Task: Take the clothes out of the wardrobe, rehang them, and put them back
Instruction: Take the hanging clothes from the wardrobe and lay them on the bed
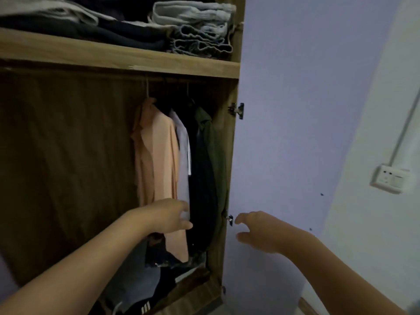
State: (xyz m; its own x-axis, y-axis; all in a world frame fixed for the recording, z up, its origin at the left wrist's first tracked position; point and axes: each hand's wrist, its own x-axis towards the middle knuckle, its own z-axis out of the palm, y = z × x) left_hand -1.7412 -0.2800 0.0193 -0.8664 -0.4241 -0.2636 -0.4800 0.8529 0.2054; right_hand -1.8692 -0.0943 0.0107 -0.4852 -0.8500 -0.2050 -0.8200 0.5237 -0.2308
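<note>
— What's nearest?
— Both bare forearms reaching in. The left hand (169,215) is at the hem of the peach shirt (156,155), fingers loosely curved; whether they pinch it, I cannot tell. The right hand (256,230) hovers with fingers spread, holding nothing, beside the wardrobe's side panel (223,178).
— Farther in?
— White and dark garments (202,178) hang right of the shirt; a shelf (113,57) above carries folded clothes (195,26). A lilac wall (295,110) bears a socket (389,178).

Before you, the open wooden wardrobe (118,62) held a peach shirt (156,155), a white garment (183,142) and dark garments (204,178) hanging at its rail's right end.
</note>
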